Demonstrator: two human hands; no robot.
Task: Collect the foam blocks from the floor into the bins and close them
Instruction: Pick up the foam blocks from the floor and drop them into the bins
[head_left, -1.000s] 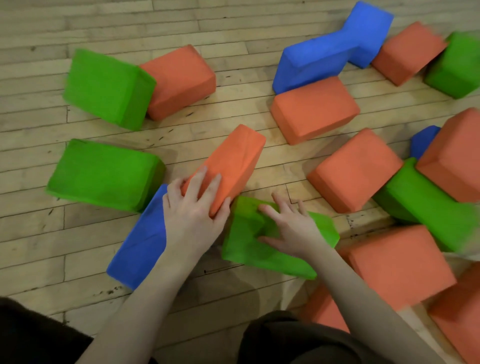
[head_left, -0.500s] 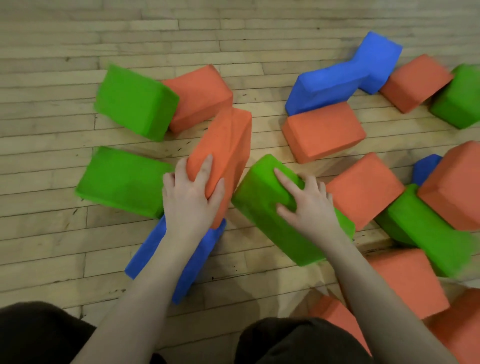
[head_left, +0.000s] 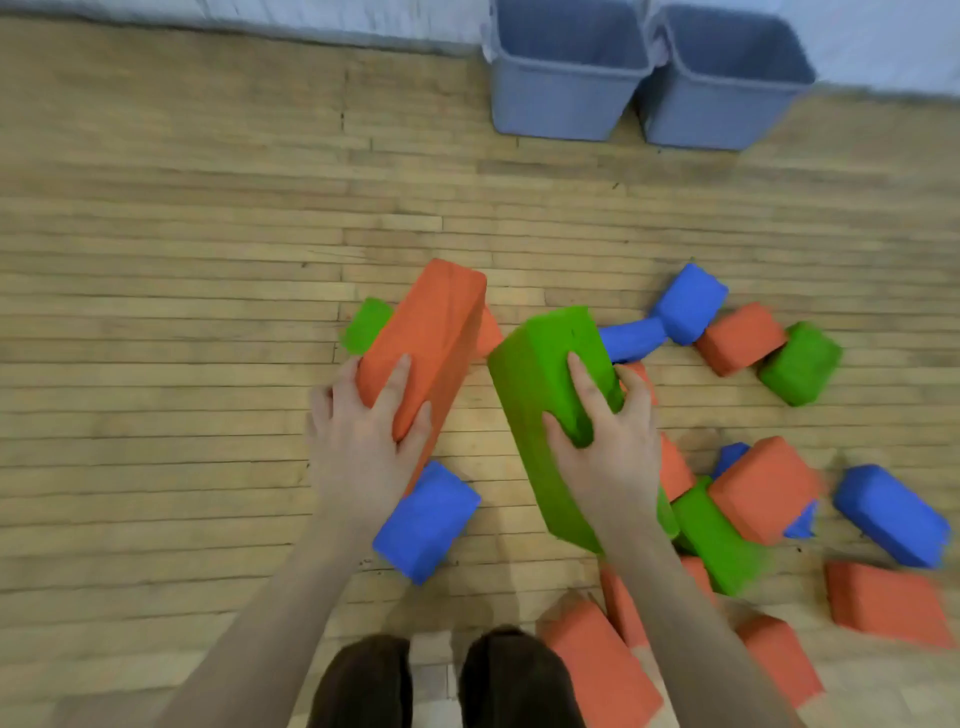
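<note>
The left hand (head_left: 363, 441) is gripping the near end of a long orange block (head_left: 426, 338), fingers curled over its top and thumb on the right side, holding it clear of the wooden floor (head_left: 156, 312) with its far end tilting away. The right hand (head_left: 608, 441) is gripping a long green block (head_left: 545, 395), thumb on the top face and fingers wrapping round the right side, also holding it up off the floor.

Just below the left hand a blue block (head_left: 426, 522) is lying on the floor. Beyond the orange block's far end a small green block (head_left: 366, 327) is peeking out. Right of the right hand, orange, green and blue blocks are lying scattered, among them a blue dumbbell-shaped piece (head_left: 670, 317).

Well beyond both hands, two grey-blue bins (head_left: 566, 104) are standing side by side, touching, open-topped, against the pale wall (head_left: 311, 21). The view is motion-blurred.
</note>
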